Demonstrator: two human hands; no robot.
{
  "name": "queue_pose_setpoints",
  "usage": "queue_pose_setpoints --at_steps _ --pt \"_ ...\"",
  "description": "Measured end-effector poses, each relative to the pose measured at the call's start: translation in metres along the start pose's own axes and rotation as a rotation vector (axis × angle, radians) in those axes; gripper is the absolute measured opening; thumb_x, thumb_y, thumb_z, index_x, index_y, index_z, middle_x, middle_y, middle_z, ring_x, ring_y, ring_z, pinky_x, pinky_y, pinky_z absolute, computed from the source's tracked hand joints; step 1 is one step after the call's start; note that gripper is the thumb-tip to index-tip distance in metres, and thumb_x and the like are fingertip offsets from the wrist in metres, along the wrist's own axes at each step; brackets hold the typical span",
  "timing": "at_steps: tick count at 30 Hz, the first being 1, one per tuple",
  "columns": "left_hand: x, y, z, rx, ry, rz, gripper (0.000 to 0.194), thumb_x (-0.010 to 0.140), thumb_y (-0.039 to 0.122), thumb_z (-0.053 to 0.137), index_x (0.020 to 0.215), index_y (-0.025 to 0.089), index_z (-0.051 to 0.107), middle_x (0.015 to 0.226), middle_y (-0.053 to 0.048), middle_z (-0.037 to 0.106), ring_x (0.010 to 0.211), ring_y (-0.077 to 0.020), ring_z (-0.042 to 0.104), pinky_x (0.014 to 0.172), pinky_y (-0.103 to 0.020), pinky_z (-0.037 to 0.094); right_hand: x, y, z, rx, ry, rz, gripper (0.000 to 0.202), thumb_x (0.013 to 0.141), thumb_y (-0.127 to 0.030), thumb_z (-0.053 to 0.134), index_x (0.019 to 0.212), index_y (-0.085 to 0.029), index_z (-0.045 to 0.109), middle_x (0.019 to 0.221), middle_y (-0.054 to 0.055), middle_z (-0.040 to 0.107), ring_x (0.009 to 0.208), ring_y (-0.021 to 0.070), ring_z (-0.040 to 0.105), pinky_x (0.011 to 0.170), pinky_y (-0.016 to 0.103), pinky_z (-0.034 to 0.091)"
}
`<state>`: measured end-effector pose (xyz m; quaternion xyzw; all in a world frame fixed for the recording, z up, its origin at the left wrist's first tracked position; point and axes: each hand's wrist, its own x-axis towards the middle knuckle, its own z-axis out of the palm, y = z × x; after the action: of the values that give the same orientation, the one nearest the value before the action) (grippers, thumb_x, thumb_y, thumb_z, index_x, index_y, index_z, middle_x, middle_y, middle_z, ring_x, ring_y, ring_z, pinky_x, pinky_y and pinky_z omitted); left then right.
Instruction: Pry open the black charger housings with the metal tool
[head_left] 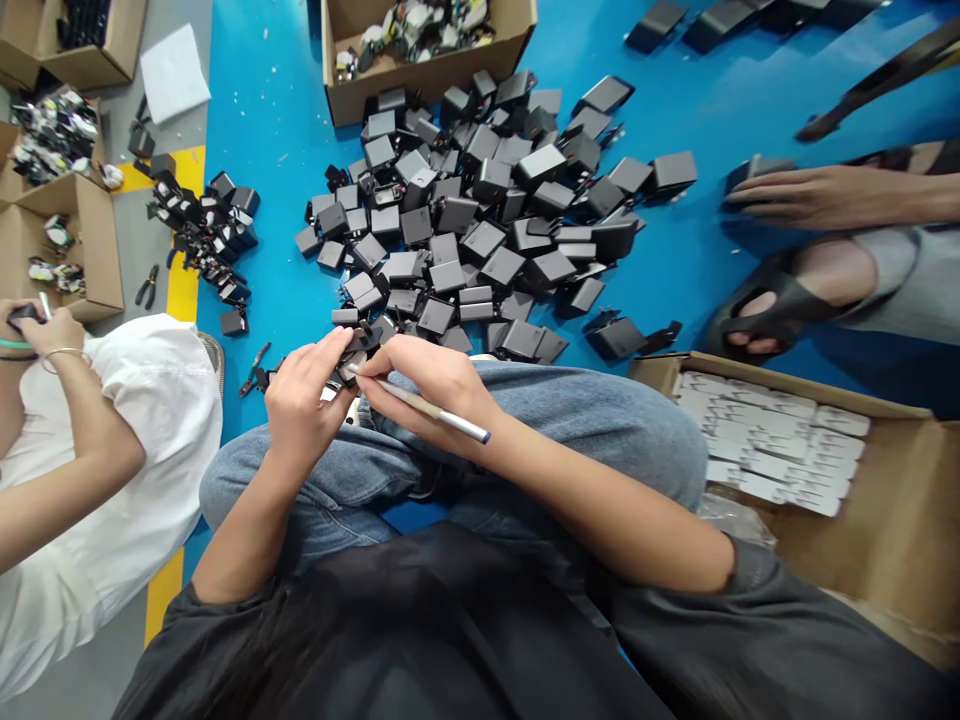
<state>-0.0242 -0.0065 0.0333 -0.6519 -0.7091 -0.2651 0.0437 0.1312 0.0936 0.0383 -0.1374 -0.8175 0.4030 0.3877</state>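
Note:
My left hand (pixel 304 400) is closed around a small black power adapter (pixel 365 336), held above my crossed legs; the fingers cover most of it. In my right hand (pixel 431 385) is a white pen with a blue end (pixel 452 420), its tip directed at the adapter. Whether the tip touches it I cannot tell. Just beyond both hands spreads a big pile of dark grey power adapters (pixel 457 215) on the blue floor. A pair of pliers (pixel 255 370) lies left of my left hand, beside some black pieces.
A cardboard box of mixed parts (pixel 429 75) stands behind the pile. On my right, a cardboard box (pixel 900 500) holds rows of white pieces. A co-worker in white (pixel 90 450) sits at left; another person's hand (pixel 840 195) and sandalled foot (pixel 772 300) are at right.

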Motion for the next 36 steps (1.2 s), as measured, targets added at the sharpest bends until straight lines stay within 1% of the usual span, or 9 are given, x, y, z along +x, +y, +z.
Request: queue_pose_setpoints --at_steps 5,10,16,21,24,28,31,34,36 --pt "0.0 0.002 0.001 0.021 0.03 -0.006 0.038 0.093 0.029 0.057 0.129 0.02 0.064 0.124 -0.008 0.072 0.111 -0.0227 0.07 0.099 -0.034 0.053 -0.001 -0.002 0.005 -0.038 0.054 -0.03 0.011 0.095 -0.016 0.054 0.086 -0.021 0.056 0.078 0.001 0.065 0.073 0.0141 0.062 0.071 0.026 0.051" --pt "-0.001 0.004 0.002 0.005 0.035 -0.038 0.039 0.092 0.027 0.056 0.131 0.021 0.063 0.125 -0.008 0.071 0.111 -0.0225 0.069 0.101 -0.033 0.051 0.0 -0.002 0.008 -0.096 0.068 -0.072 0.013 0.095 -0.014 0.054 0.084 -0.021 0.053 0.075 0.002 0.062 0.069 0.0143 0.059 0.069 0.026 0.051" --pt "-0.001 0.005 0.005 0.009 0.052 -0.041 0.04 0.091 0.024 0.056 0.13 0.02 0.063 0.124 -0.007 0.072 0.11 -0.0219 0.07 0.099 -0.031 0.052 0.0 0.001 0.013 -0.137 0.114 -0.099 0.013 0.094 -0.011 0.054 0.085 -0.021 0.051 0.073 0.001 0.059 0.067 0.0143 0.057 0.066 0.025 0.05" --pt "-0.002 0.006 0.007 0.054 0.042 -0.062 0.04 0.09 0.024 0.055 0.129 0.021 0.064 0.124 -0.007 0.072 0.11 -0.0231 0.07 0.099 -0.033 0.052 -0.001 0.005 0.016 -0.162 0.109 -0.093 0.014 0.095 -0.013 0.051 0.084 -0.021 0.05 0.072 0.001 0.057 0.067 0.0149 0.056 0.067 0.026 0.05" --pt "-0.002 0.006 0.008 0.09 0.042 -0.048 0.04 0.09 0.022 0.055 0.129 0.021 0.064 0.124 -0.007 0.072 0.109 -0.0234 0.07 0.098 -0.034 0.053 0.0 0.007 0.016 -0.149 0.107 -0.08 0.015 0.095 -0.012 0.052 0.083 -0.021 0.049 0.072 0.0 0.057 0.067 0.0145 0.056 0.067 0.026 0.05" --pt "-0.002 0.006 0.009 0.113 0.055 -0.018 0.039 0.091 0.022 0.057 0.129 0.02 0.064 0.124 -0.007 0.072 0.11 -0.0233 0.07 0.099 -0.033 0.053 0.001 0.009 0.014 -0.093 0.098 -0.049 0.015 0.095 -0.012 0.051 0.084 -0.021 0.05 0.075 0.0 0.06 0.069 0.0126 0.059 0.067 0.024 0.05" --pt "0.0 0.006 0.008 0.093 0.047 -0.016 0.039 0.091 0.022 0.058 0.129 0.019 0.064 0.125 -0.008 0.071 0.112 -0.0237 0.07 0.1 -0.033 0.052 0.002 0.009 0.011 -0.045 0.075 0.009 0.014 0.095 -0.014 0.052 0.083 -0.021 0.05 0.076 -0.001 0.061 0.069 0.0118 0.06 0.068 0.023 0.05" --pt "0.002 0.002 0.006 0.024 0.037 -0.06 0.04 0.089 0.025 0.063 0.13 0.022 0.064 0.125 -0.007 0.071 0.112 -0.0237 0.069 0.1 -0.033 0.052 0.004 0.007 0.004 0.037 0.042 0.101 0.013 0.093 -0.018 0.056 0.081 -0.021 0.051 0.075 -0.002 0.062 0.068 0.0113 0.06 0.066 0.023 0.05" --pt "0.003 -0.004 0.005 -0.024 0.053 -0.132 0.042 0.087 0.029 0.069 0.128 0.024 0.065 0.123 -0.006 0.072 0.109 -0.0235 0.07 0.097 -0.032 0.054 0.006 0.004 -0.003 0.082 0.063 0.172 0.012 0.09 -0.017 0.058 0.08 -0.021 0.052 0.074 -0.003 0.062 0.066 0.0111 0.061 0.066 0.023 0.05"
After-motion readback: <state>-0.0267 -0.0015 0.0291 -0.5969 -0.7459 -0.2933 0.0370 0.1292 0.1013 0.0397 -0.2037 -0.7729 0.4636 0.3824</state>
